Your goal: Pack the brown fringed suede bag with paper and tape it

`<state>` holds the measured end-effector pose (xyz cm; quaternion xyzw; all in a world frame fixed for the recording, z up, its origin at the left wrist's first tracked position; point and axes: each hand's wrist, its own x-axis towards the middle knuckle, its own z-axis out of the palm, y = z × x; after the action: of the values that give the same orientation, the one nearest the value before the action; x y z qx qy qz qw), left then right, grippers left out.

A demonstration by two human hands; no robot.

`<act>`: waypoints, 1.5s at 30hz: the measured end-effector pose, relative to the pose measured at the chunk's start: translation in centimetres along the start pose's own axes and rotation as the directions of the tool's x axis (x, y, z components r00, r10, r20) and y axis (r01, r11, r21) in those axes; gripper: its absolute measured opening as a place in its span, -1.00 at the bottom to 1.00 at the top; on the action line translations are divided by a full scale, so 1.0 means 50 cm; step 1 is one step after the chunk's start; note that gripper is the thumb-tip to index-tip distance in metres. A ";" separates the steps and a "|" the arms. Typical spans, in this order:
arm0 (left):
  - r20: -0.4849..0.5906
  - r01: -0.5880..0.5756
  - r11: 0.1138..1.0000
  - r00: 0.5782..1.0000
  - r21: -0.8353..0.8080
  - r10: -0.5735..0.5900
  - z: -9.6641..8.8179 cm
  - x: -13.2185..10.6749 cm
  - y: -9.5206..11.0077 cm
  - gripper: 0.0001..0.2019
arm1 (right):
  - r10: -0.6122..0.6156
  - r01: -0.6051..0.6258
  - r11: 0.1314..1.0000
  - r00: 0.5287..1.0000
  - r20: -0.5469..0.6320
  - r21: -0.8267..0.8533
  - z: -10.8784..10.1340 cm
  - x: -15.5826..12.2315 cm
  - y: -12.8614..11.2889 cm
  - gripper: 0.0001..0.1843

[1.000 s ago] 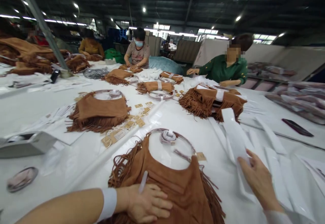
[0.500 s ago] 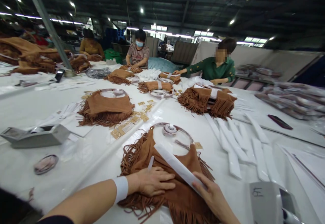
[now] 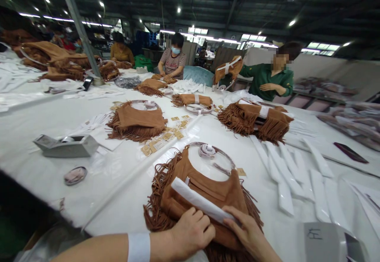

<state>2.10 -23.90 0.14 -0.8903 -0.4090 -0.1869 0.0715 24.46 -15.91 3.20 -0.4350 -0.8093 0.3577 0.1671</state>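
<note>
A brown fringed suede bag (image 3: 204, 198) with a wrapped ring handle lies on the white table (image 3: 35, 123) in front of me. A long white paper strip (image 3: 198, 201) lies slantwise across the bag. My left hand (image 3: 190, 234) is curled over the bag's lower edge, fingers bent against the strip's near end. My right hand (image 3: 246, 230) pinches the same end of the strip from the right, pressing it onto the bag.
Several loose white strips (image 3: 285, 175) lie to the right. A grey tape dispenser (image 3: 67, 145) stands at the left, another (image 3: 332, 240) at the lower right. More fringed bags (image 3: 136, 121) and paper tags (image 3: 164, 137) cover the table. Several people work at the far side.
My right hand picked a white strip from the pile at right and brought it across onto the bag. My left hand went from lying flat on the bag to curling beside the strip.
</note>
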 end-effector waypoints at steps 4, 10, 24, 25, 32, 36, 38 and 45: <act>-0.052 -0.041 0.999 0.998 0.008 0.042 -0.027 0.001 -0.008 -0.90 | 0.051 -0.047 0.998 0.995 0.083 -0.046 0.006 0.008 0.000 -0.58; 0.059 0.133 0.990 0.989 0.052 -0.136 -0.044 0.011 -0.052 -0.26 | 0.079 -0.057 0.992 0.978 0.195 -0.112 0.010 0.020 -0.001 -0.61; 0.359 0.288 0.954 0.902 -0.086 -0.240 -0.002 0.025 -0.085 -0.74 | 0.014 -0.008 0.957 1.000 0.019 -0.290 0.030 -0.029 -0.008 -0.62; 0.344 0.281 0.956 0.908 -0.082 -0.238 -0.002 0.024 -0.082 -0.75 | -0.005 -0.002 0.946 1.000 -0.021 -0.324 0.043 -0.038 -0.004 -0.52; 0.317 0.248 0.967 0.924 -0.064 -0.216 0.007 0.014 -0.063 -0.70 | -0.135 0.037 0.912 0.967 -0.215 -0.409 0.107 -0.047 0.019 -0.65; 0.311 0.291 0.952 0.917 -0.096 -0.249 0.018 0.016 -0.066 -0.74 | -0.112 0.011 0.907 0.970 -0.215 -0.421 0.114 -0.041 0.016 -0.76; 0.309 0.315 0.943 0.912 -0.106 -0.270 0.027 0.018 -0.070 -0.81 | -0.096 -0.004 0.902 0.973 -0.210 -0.433 0.117 -0.040 0.014 -0.79; 0.285 0.328 0.936 0.916 -0.126 -0.283 0.065 0.022 -0.076 -0.78 | -0.083 -0.037 0.865 0.973 -0.215 -0.501 0.123 -0.029 0.019 -0.80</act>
<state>0.78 -19.73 -2.50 -0.8347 -0.5318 -0.1110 -0.0902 22.25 -19.45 -1.66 -0.4918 -0.8548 0.0807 0.1448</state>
